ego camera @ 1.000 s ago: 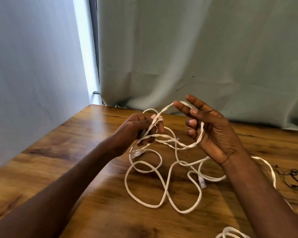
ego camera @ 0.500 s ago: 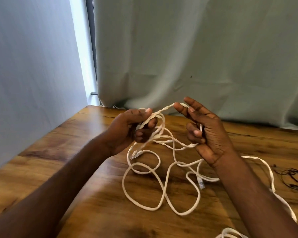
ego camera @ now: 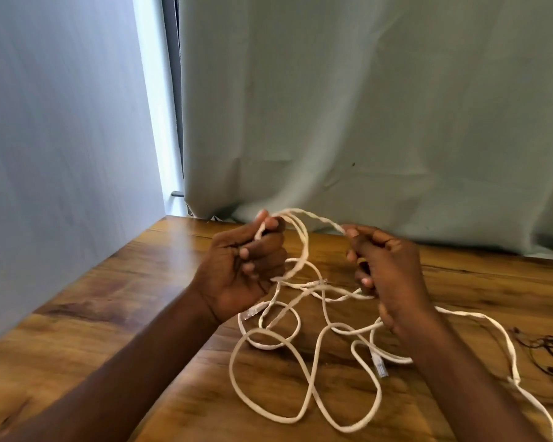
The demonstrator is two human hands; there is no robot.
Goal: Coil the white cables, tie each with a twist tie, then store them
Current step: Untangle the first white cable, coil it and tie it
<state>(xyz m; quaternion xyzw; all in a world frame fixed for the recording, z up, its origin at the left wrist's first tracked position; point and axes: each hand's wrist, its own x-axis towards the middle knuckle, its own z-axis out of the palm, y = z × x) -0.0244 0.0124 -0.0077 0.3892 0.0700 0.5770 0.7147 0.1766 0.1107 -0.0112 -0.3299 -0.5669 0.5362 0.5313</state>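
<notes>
Both hands at frame centre, fingers curled. Left hand and right hand each grip the tangled white flat cable. Loose loops lie on the wooden counter.

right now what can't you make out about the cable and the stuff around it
Head view only:
- White cable: its far run leaves at the bottom right edge, so length and other end are unknown; whether it is one cable or two is unclear in the tangle.
- Right hand: its back hides how the fingers hold the cable.
- Left hand: motion-blurred.
- Dark wires: cut by the right edge, too thin to identify.
</notes>
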